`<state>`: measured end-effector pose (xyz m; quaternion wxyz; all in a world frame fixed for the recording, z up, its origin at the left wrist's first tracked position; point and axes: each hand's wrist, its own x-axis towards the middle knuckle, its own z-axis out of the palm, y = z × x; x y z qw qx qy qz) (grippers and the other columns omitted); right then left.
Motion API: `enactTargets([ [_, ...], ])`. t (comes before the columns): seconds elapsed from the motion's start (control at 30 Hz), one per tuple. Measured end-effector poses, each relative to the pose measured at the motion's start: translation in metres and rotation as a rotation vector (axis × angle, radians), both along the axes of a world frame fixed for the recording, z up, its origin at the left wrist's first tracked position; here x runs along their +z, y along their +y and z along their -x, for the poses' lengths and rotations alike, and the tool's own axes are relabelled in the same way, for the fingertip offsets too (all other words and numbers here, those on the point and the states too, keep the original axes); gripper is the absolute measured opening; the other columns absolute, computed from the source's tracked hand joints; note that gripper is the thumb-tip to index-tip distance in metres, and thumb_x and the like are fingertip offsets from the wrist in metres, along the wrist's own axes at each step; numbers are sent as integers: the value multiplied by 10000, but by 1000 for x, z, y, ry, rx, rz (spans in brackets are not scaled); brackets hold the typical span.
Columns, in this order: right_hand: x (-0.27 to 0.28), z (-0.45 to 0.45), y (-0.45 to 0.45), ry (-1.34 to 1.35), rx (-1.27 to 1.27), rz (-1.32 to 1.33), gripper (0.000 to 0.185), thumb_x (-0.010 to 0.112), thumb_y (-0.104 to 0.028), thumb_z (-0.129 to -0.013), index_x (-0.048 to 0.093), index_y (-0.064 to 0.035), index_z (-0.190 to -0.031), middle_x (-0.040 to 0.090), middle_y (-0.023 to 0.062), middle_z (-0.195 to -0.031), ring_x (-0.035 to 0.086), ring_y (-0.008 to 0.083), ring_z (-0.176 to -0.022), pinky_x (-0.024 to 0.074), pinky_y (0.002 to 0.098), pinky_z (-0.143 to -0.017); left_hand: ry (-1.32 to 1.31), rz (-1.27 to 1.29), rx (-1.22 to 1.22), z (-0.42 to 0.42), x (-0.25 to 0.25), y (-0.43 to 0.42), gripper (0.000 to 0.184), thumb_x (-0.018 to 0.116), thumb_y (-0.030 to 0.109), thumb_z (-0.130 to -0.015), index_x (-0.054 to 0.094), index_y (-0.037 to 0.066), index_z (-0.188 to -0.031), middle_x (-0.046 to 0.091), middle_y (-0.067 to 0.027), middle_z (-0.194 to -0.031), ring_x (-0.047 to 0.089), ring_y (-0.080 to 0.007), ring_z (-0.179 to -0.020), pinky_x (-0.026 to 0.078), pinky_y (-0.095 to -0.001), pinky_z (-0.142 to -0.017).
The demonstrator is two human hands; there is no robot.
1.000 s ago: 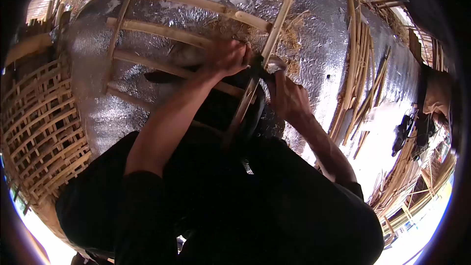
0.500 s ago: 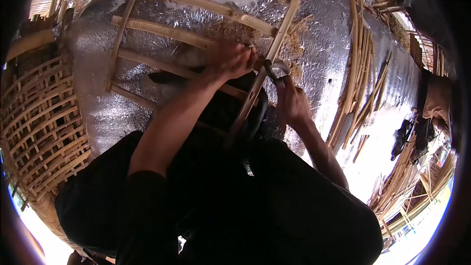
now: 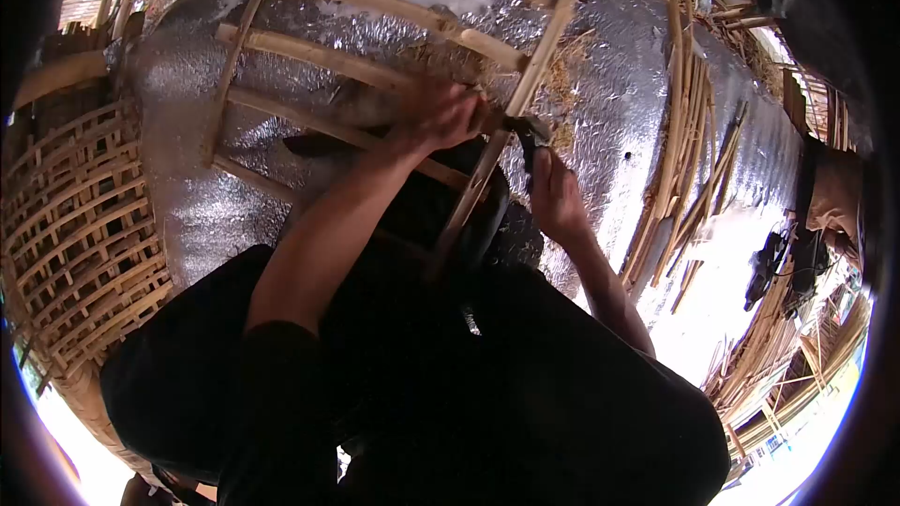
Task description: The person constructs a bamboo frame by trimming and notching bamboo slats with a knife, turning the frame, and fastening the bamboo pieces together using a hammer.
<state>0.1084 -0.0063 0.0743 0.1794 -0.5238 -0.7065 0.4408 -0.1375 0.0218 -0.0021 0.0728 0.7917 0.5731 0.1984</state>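
Observation:
A frame of bamboo slats, like a small ladder, lies tilted before me; its near side rail (image 3: 541,52) runs down toward my lap. My left hand (image 3: 444,114) is closed on a bamboo crosspiece (image 3: 323,54) close to where it meets this rail. In my right hand (image 3: 559,197) is a hammer (image 3: 531,127), gripped by its dark handle. The hammer's metal head is at the rail, right beside my left fingers. Whether the left fingers also pinch a nail is hidden.
Silver foil sheeting (image 3: 600,150) covers the ground under the frame. Loose bamboo strips (image 3: 682,122) lie at the right. A woven bamboo panel (image 3: 80,234) stands at the left. Further right is another person's arm (image 3: 832,192) near dark cords (image 3: 773,267).
The hammer has turned in my right hand, and its head has shifted slightly left onto the rail. My right hand has dropped a little. The left hand stays at the crosspiece.

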Motion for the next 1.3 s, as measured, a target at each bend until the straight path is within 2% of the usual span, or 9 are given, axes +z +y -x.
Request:
enactTargets([
  [0.17, 56, 15, 10, -6, -160, -47, 428, 396, -343, -1122, 558, 52, -1097, 527, 129, -559, 556, 270, -432, 408, 426, -428, -101, 42, 19, -3, -11, 2, 386, 568, 239, -995, 621, 79, -647, 558, -111, -503, 575, -292, -443, 477, -440, -457],
  [0.33, 9, 4, 20, -339, 422, -892, 169, 509, -27, -1044, 560, 100, -1144, 633, 234, -834, 499, 198, -441, 426, 365, -383, -21, -160, 5, 0, -25, 13, 386, 632, 297, -903, 618, 120, -560, 582, -90, -495, 590, -279, -436, 498, -458, -452],
  [0.5, 62, 20, 12, -86, -16, -65, 260, 422, -122, -1102, 582, 82, -1091, 574, 96, -660, 527, 138, -514, 361, 334, -448, -104, -63, 49, -4, -9, 2, 343, 630, 320, -898, 675, 108, -633, 617, -106, -537, 609, -297, -466, 515, -470, -481],
  [0.7, 20, -12, 33, -557, 394, -1135, 208, 543, 14, -984, 606, 94, -1166, 652, 241, -1032, 603, 265, -595, 430, 389, -453, 57, 34, -1, -6, 10, -5, 370, 605, 335, -912, 683, 94, -642, 652, -119, -591, 649, -322, -539, 547, -472, -567],
  [0.8, 41, 11, 17, -79, 89, -214, 179, 521, -83, -1039, 578, 76, -978, 620, 304, -973, 613, 249, -541, 451, 435, -469, -60, 159, 28, -2, -2, 2, 368, 614, 332, -909, 673, 91, -637, 661, -135, -611, 659, -326, -560, 550, -479, -584],
  [0.93, 1, 13, 29, -284, 210, -870, 266, 456, -170, -1104, 571, 52, -1012, 584, 122, -617, 552, 224, -441, 477, 442, -459, -91, -202, 7, -3, -29, 14, 377, 624, 324, -908, 661, 99, -608, 634, -144, -565, 633, -324, -500, 529, -485, -526],
  [1.03, 50, 17, 17, -43, -184, 45, 422, 358, -337, -1132, 610, 1, -1118, 586, 168, -643, 621, 252, -570, 499, 437, -567, -94, -65, -2, -5, -24, -2, 415, 549, 318, -974, 656, 88, -646, 612, -147, -559, 617, -338, -497, 521, -484, -529],
  [1.17, -8, 1, 13, -173, -48, 139, 360, 366, -293, -1123, 572, -1, -1164, 652, 268, -798, 652, 482, -723, 498, 531, -654, -102, 50, -24, -3, -8, 3, 397, 521, 309, -1002, 678, 81, -717, 606, -145, -566, 615, -347, -509, 524, -486, -547],
  [1.3, 32, 6, 31, -59, -11, -199, 240, 521, -192, -1067, 524, 1, -1210, 640, 211, -765, 657, 426, -657, 482, 478, -574, -50, -29, 38, -6, -6, 3, 407, 584, 309, -928, 651, 98, -586, 617, -129, -536, 627, -314, -503, 518, -477, -518],
])
